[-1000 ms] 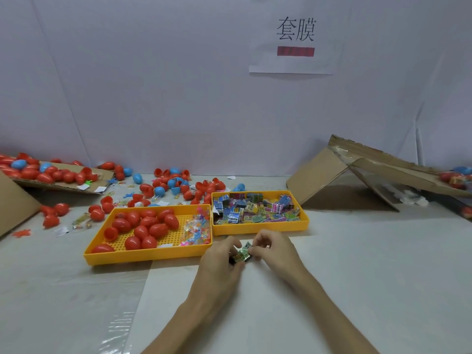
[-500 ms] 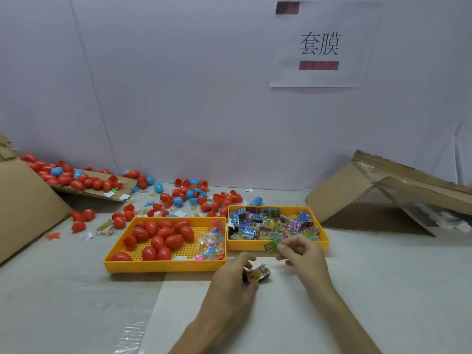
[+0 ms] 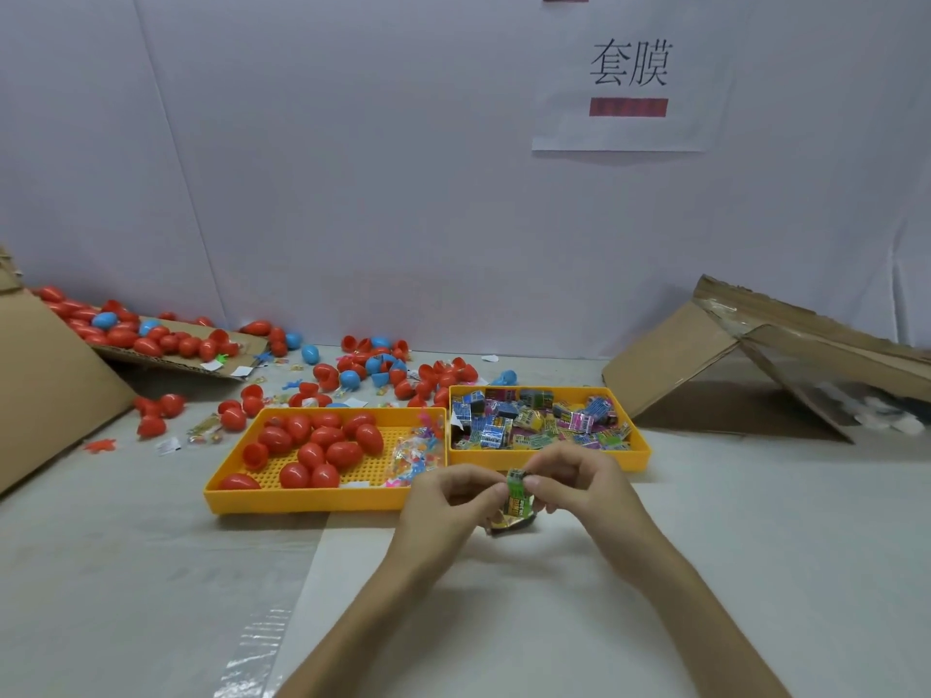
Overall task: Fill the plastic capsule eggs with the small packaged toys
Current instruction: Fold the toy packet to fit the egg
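White sheeting forms the back wall (image 3: pixel 352 168), full width. Pale grey table (image 3: pixel 755 546) runs from it to the near edge.

Cardboard: one opened carton (image 3: pixel 670 355) lies collapsed at far right, and one slab (image 3: pixel 45 375) leans at far left. A flat cardboard flap (image 3: pixel 166 357) beside the slab carries a heap of red and blue eggs.

Paper sign (image 3: pixel 629 118) is fixed to the wall, upper right, with two printed characters over a red bar.

Trays: two orange trays sit side by side at table centre, touching or nearly so. The larger left tray (image 3: pixel 302 500) holds a cluster of closed red capsule eggs (image 3: pixel 322 440), with clear bags of coloured pieces (image 3: pixel 418 450) at its right end. The smaller right tray (image 3: pixel 478 458) is filled with small packaged toys (image 3: pixel 534 420) in printed foil.

Hands: both are raised just in front of the trays, close together. The left hand (image 3: pixel 443 511) and the right hand (image 3: pixel 584 486) each have their fingers curled, pinching one green packaged toy (image 3: pixel 516 496) between them, held upright.

A dark item with a gold glint (image 3: pixel 509 527) sits directly below that packet; whether either hand holds it, and what it is, cannot be determined.

Loose eggs (image 3: pixel 352 370), red and blue, some in halves, are scattered on the table behind the trays.
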### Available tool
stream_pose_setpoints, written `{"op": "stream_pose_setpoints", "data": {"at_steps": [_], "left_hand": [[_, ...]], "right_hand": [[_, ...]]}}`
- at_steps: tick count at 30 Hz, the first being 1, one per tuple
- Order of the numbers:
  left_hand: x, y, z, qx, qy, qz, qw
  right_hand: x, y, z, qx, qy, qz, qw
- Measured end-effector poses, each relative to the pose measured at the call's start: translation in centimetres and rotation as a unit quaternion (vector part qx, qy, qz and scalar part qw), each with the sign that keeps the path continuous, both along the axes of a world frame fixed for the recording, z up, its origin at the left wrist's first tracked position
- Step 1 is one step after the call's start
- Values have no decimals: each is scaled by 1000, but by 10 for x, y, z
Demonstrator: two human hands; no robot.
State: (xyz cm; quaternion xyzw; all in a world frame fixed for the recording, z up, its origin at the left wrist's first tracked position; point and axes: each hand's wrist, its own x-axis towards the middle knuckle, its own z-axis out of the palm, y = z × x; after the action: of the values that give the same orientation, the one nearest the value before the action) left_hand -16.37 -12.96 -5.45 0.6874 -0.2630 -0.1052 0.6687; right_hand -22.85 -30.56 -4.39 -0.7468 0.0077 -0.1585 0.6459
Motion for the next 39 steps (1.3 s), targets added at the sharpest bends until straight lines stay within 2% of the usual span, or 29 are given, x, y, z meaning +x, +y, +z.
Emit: {"op": "stream_pose_setpoints", "data": {"at_steps": [5, 11, 17, 22, 24, 26, 28, 30, 39], "left_hand": [[1, 2, 0, -20, 28, 7, 999], [-1, 2, 2, -32, 37, -6, 999], [-2, 3, 5, -75, 120, -42, 989], [-1, 6, 6, -87, 134, -32, 987], [-1, 6, 7, -82, 103, -3, 991], [-1, 5, 6, -33, 3, 50, 998], [-2, 3, 3, 18, -105, 89, 990], [-4, 3, 1, 43, -165, 100, 980], [-4, 3, -1, 79, -203, 89, 972]], "right_hand": [[2, 5, -1, 11, -10, -40, 999], [3, 11, -4, 42, -6, -10, 999], [2, 8, -3, 113, 13, 21, 993], [0, 6, 0, 124, 32, 25, 991], [-2, 6, 1, 137, 45, 41, 989], [-2, 7, 1, 155, 54, 60, 985], [-1, 7, 0, 175, 49, 75, 981], [-1, 7, -1, 187, 39, 79, 978], [-1, 9, -5, 121, 36, 96, 987]]}}
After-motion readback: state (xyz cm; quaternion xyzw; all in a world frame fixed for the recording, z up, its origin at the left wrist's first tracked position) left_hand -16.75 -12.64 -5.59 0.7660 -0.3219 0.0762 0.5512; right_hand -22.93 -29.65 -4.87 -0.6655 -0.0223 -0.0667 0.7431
